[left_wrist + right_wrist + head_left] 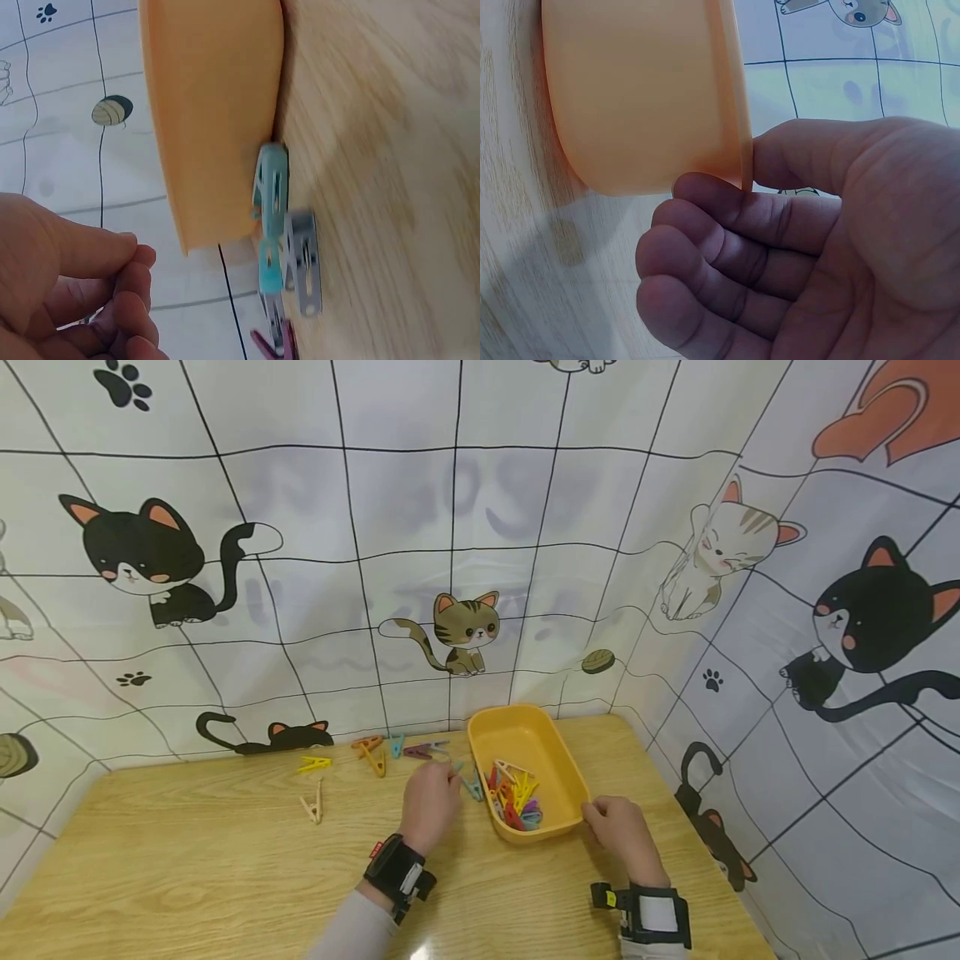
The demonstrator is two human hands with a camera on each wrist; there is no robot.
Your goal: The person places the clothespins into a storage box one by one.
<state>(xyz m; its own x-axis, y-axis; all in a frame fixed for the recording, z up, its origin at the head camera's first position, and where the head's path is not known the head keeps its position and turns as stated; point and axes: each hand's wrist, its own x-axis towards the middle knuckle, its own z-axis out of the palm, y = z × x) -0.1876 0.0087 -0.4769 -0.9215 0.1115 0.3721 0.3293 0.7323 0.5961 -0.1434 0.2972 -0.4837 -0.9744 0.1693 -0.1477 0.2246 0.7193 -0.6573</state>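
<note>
A yellow plastic bin (pixel 551 752) stands on the table, with several coloured clothespins (pixel 517 793) piled toward its near left side. My right hand (pixel 622 835) pinches the bin's near right rim between thumb and index finger; in the right wrist view the thumb (pixel 802 154) lies on the rim's inner side. My left hand (pixel 431 806) hovers left of the bin with curled fingers, thumb tip against the index finger, and no clothespin shows in it. Beside the bin lie a teal clothespin (pixel 271 187) and a grey clothespin (pixel 303 262).
Along the table's back edge lie orange clothespins (pixel 371 756), a light blue clothespin (pixel 397 745) and a purple clothespin (pixel 418 750). Farther left are a yellow clothespin (pixel 313 763) and a beige clothespin (pixel 312 806). A cat-print curtain (pixel 300 610) hangs behind and to the right.
</note>
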